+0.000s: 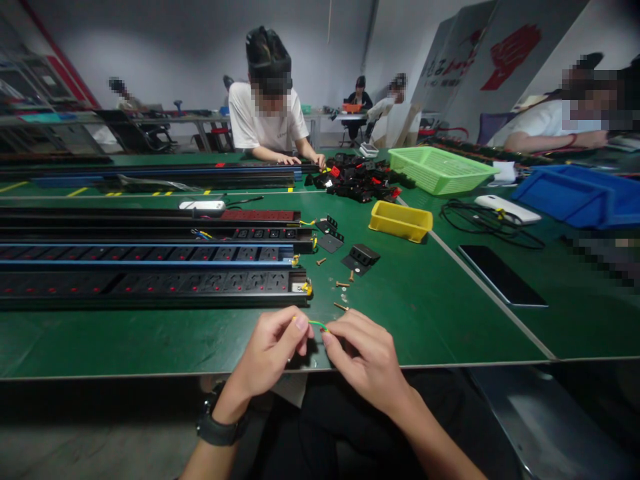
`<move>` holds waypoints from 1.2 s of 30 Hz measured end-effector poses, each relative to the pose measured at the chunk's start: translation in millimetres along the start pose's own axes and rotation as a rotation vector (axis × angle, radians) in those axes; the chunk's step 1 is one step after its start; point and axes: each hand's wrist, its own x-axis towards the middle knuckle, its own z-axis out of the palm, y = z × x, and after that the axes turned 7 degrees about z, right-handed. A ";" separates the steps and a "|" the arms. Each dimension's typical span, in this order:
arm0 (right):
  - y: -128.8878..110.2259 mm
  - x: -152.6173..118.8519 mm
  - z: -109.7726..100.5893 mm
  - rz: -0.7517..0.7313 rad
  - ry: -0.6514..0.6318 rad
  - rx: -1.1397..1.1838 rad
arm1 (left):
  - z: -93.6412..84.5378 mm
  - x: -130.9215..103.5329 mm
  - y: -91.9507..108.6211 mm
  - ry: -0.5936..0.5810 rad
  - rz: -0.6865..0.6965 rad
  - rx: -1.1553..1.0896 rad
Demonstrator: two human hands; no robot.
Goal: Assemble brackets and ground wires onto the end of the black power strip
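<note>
A short green-and-yellow wire (319,325) spans the gap between my hands, above the table's front edge. My left hand (274,347), with a black watch on its wrist, pinches one end of it. The other end is between the thumb and fingers of my right hand (367,357). Just beyond my hands lie several loose screws (343,285) and a black end bracket (362,258). To the left, a black power strip (200,289) and a blue-edged power strip (165,254) lie lengthwise, with yellow wire ends at their right tips.
A yellow bin (401,222), a green basket (440,170) and a blue bin (580,197) stand toward the right. A phone (501,275) and coiled black cable (480,220) lie nearer. Across the table, a person in a white shirt works beside a pile of black parts (355,177).
</note>
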 end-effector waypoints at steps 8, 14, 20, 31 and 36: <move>2.2 2.0 -8.4 0.258 -0.115 0.216 | 0.1 0.4 1.4 -0.041 -0.009 0.009; 4.1 8.7 -12.6 0.362 -0.183 0.333 | 1.0 0.1 4.3 -0.065 0.014 0.025; 7.7 4.7 -13.6 0.360 -0.179 0.250 | 1.1 2.4 2.2 0.065 -0.018 0.068; 38.0 27.3 -41.6 0.109 -0.302 -0.473 | 0.2 5.7 1.3 0.106 -0.067 0.040; 37.3 32.8 -32.2 0.050 -0.357 -0.377 | -1.9 4.8 -1.6 0.084 -0.072 0.075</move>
